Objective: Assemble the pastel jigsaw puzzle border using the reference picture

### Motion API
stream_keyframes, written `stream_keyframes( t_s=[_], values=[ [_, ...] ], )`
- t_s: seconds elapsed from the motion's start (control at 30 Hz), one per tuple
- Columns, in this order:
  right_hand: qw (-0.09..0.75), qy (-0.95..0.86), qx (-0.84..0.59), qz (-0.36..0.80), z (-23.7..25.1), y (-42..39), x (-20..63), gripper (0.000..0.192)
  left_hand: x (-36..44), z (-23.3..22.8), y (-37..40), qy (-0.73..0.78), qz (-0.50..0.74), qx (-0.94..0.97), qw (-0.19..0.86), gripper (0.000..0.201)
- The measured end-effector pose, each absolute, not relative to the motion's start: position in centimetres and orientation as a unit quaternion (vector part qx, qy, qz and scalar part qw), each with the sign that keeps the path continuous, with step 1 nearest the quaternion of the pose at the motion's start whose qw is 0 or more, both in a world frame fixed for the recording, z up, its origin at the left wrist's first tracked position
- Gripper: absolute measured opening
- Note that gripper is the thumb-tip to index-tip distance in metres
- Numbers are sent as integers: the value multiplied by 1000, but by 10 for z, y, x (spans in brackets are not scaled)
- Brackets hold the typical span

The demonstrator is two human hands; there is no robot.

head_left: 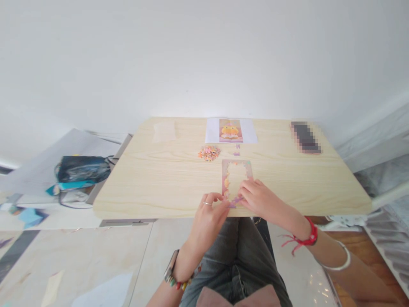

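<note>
On the wooden table lies a partly joined jigsaw puzzle (224,170), a rectangular border of pinkish and purple pieces around bare wood. My left hand (207,215) has its thumb and fingers closed on the lower left corner. At the lower right, my right hand (260,198) is closed at a purple puzzle piece (237,199) on the bottom edge; its fingertips are partly hidden. Beyond the border is a heap of small loose puzzle pieces (209,152). Two purple piece groups (236,154) lie to the right of that heap.
A reference sheet (212,131) with a yellow cartoon figure lies at the back of the table (153,183). A pale translucent bag (164,131) is at back left, a blurred-out phone (306,137) at back right. A dark bag (83,169) sits beyond the table's left edge.
</note>
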State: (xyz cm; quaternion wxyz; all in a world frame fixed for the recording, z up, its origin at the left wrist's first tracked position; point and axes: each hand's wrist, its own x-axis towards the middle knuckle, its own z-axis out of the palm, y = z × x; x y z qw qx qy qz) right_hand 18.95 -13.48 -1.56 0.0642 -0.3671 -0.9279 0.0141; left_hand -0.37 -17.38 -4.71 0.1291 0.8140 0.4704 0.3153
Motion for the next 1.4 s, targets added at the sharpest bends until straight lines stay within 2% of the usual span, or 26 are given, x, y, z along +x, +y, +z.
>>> stream_keyframes(
  t_s=[0.17, 0.43, 0.73, 0.97, 1.2, 1.4],
  values=[
    [62, -914, -400, 2, -31, -150, 186, 10, 1, -46, -179, 463, 295, 826, 129, 21],
    [40, -910, -412, -22, -30, -155, 185, 11, 5, -42, -181, 470, 267, 832, 127, 20],
    [56, -902, -428, 4, -27, -155, 184, 12, 6, -41, -181, 474, 252, 836, 119, 17],
    [106, -884, -454, 41, -27, -155, 184, 13, 9, -40, -178, 466, 228, 850, 94, 24],
    [112, -877, -458, 95, -27, -152, 184, 14, 11, -43, -181, 474, 191, 859, 36, 27],
    [195, -853, -462, 144, -13, -108, 204, 14, 17, -42, -176, 474, 195, 857, 55, 11]
  ],
)
